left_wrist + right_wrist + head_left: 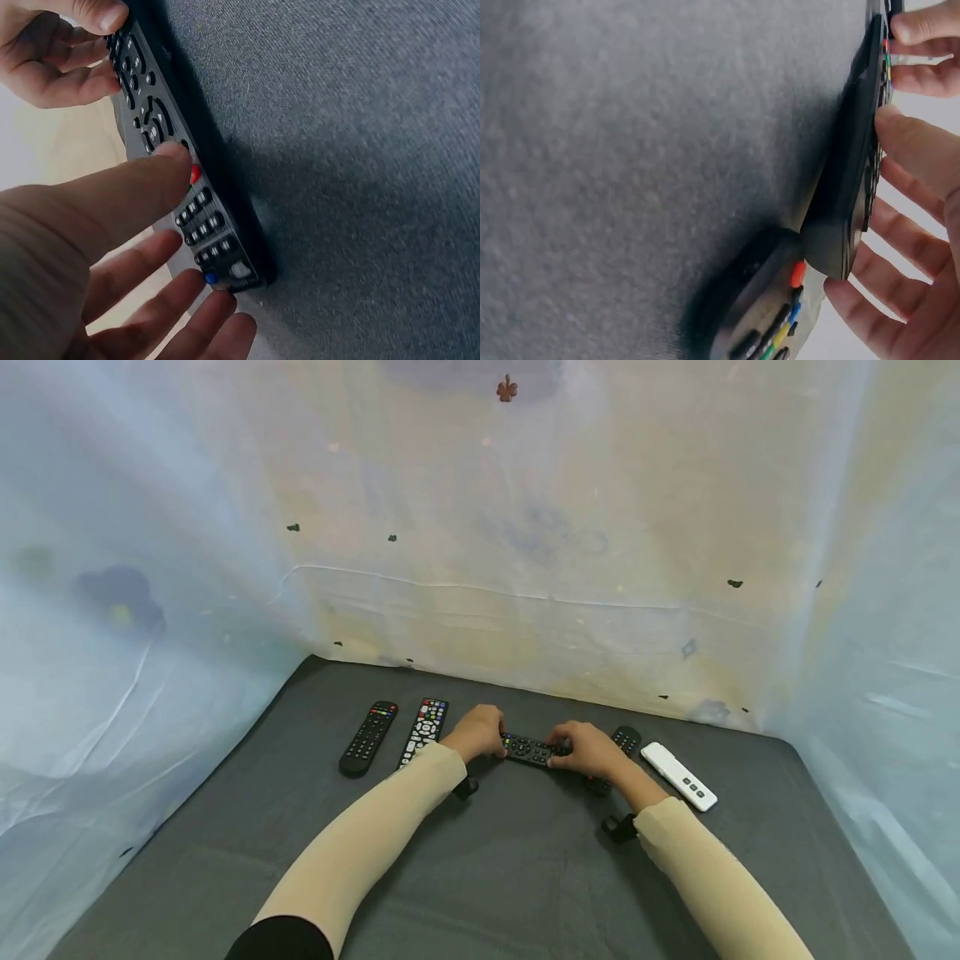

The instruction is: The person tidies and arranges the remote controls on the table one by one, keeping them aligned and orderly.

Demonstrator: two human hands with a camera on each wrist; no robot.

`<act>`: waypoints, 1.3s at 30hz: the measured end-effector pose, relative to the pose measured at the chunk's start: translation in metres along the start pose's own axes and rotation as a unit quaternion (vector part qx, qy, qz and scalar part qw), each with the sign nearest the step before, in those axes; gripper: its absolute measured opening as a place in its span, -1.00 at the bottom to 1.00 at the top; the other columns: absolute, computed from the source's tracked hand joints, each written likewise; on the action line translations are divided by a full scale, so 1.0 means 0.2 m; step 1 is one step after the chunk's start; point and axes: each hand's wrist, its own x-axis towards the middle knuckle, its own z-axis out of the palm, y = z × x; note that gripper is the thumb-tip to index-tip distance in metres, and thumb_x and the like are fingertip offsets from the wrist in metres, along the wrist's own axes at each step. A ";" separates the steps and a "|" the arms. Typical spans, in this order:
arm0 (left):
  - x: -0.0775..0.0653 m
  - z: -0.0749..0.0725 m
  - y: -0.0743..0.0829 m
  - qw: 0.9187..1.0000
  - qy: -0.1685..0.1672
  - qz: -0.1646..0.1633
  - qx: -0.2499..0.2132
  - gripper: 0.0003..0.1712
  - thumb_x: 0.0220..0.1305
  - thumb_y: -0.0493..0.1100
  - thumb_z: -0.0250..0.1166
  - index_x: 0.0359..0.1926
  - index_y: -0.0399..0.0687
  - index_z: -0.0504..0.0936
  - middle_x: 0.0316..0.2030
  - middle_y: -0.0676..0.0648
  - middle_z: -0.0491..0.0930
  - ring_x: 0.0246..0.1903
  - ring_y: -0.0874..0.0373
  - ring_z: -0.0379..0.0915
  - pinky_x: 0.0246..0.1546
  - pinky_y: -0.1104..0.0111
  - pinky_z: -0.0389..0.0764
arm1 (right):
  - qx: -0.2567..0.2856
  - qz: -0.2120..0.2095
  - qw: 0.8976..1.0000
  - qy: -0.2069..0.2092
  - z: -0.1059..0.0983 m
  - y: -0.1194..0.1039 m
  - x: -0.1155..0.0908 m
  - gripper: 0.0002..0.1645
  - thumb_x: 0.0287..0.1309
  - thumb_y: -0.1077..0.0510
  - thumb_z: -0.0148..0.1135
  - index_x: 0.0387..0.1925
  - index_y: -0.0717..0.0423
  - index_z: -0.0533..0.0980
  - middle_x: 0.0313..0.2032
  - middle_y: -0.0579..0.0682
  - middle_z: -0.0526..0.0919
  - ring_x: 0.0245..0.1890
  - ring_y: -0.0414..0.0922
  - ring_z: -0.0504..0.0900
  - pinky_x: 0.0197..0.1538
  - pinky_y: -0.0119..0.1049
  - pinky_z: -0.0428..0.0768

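between hands (480,732) (587,750): black remote (529,750); white remote (678,777), head view only.

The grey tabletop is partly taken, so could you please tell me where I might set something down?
The grey tabletop has bare room between the left sleeve and right sleeve, and right of the white remote. It is crowded farther back, where the left hand and right hand hold the black remote, with more remotes on either side.

Pale flower-patterned sheeting (480,493) walls the grey worktop (517,877) on three sides. A white remote control (677,775) lies at right, two black remote controls (367,739) at left.
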 end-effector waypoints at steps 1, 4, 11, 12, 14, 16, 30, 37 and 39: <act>0.00 0.00 0.00 1.000 0.003 0.001 0.001 -0.63 0.01 -0.12 0.52 -0.13 -0.06 0.64 -0.18 -0.04 0.59 -0.36 0.14 0.52 -0.30 0.29 0.58 | 0.003 -0.002 1.000 0.000 0.00 -0.01 0.00 -0.65 0.07 0.00 0.41 -0.11 0.01 0.63 -0.15 -0.01 0.65 -0.17 -0.07 0.61 -0.13 -0.08 0.58; 0.01 0.02 0.00 1.000 0.018 -0.001 0.009 -0.66 -0.01 -0.12 0.53 -0.20 -0.08 0.65 -0.24 -0.05 0.60 -0.38 0.13 0.52 -0.32 0.29 0.58 | 0.008 -0.008 1.000 0.002 0.01 -0.02 0.00 -0.66 0.08 -0.01 0.41 -0.12 0.02 0.63 -0.16 -0.01 0.65 -0.17 -0.07 0.62 -0.13 -0.09 0.58; 0.02 0.03 0.01 0.996 0.046 -0.025 0.077 -0.56 -0.03 -0.01 0.54 -0.09 0.02 0.67 -0.13 -0.02 0.62 -0.20 0.07 0.56 -0.22 0.23 0.61 | 0.016 -0.008 1.000 0.011 0.04 -0.05 0.00 -0.65 0.08 0.01 0.40 -0.11 0.05 0.62 -0.19 -0.01 0.66 -0.21 -0.09 0.61 -0.16 -0.12 0.58; 0.02 0.02 0.01 0.995 0.047 -0.027 0.084 -0.55 -0.03 -0.01 0.54 -0.07 0.03 0.67 -0.10 -0.02 0.62 -0.17 0.06 0.56 -0.21 0.22 0.62 | 0.019 -0.011 1.000 0.012 0.04 -0.05 0.00 -0.65 0.08 0.02 0.40 -0.11 0.07 0.62 -0.20 0.00 0.66 -0.21 -0.09 0.62 -0.16 -0.11 0.59; 0.02 0.02 0.02 0.995 0.045 -0.026 0.085 -0.52 -0.01 -0.03 0.53 -0.02 0.04 0.67 -0.05 -0.02 0.62 -0.12 0.05 0.57 -0.20 0.21 0.63 | 0.027 -0.018 0.999 0.014 0.05 -0.06 0.00 -0.66 0.08 0.05 0.40 -0.12 0.10 0.62 -0.20 0.02 0.67 -0.22 -0.08 0.63 -0.18 -0.12 0.59; 0.02 0.01 0.01 0.996 0.041 -0.026 0.077 -0.51 0.01 -0.07 0.52 0.02 0.04 0.66 -0.01 -0.03 0.61 -0.09 0.04 0.57 -0.18 0.22 0.63 | 0.037 -0.022 0.999 0.011 0.05 -0.07 0.00 -0.66 0.08 0.07 0.40 -0.12 0.12 0.62 -0.20 0.03 0.67 -0.22 -0.07 0.63 -0.18 -0.13 0.60; 0.05 0.00 -0.01 0.999 0.032 -0.010 0.030 -0.61 0.09 -0.25 0.42 0.00 -0.01 0.67 0.02 -0.07 0.59 0.00 0.02 0.51 -0.01 0.19 0.56 | 0.075 -0.023 0.997 -0.008 0.07 -0.16 -0.02 -0.65 0.11 0.09 0.38 -0.09 0.15 0.60 -0.23 0.04 0.67 -0.27 -0.12 0.64 -0.23 -0.26 0.58; 0.07 0.01 0.02 0.999 0.025 0.001 0.043 -0.66 0.19 -0.32 0.27 0.01 -0.04 0.67 0.03 -0.07 0.60 0.06 0.03 0.50 0.07 0.22 0.53 | 0.094 -0.029 0.995 -0.026 0.08 -0.23 -0.02 -0.62 0.10 0.12 0.38 -0.06 0.19 0.59 -0.19 0.10 0.66 -0.28 -0.10 0.67 -0.27 -0.36 0.60; 0.08 0.02 0.01 0.999 0.027 0.001 0.039 -0.67 0.19 -0.31 0.28 0.00 -0.04 0.67 0.02 -0.07 0.61 0.05 0.02 0.50 0.06 0.21 0.54 | 0.102 -0.028 0.994 -0.028 0.09 -0.24 -0.02 -0.63 0.10 0.13 0.38 -0.06 0.17 0.59 -0.20 0.09 0.66 -0.29 -0.11 0.67 -0.28 -0.37 0.60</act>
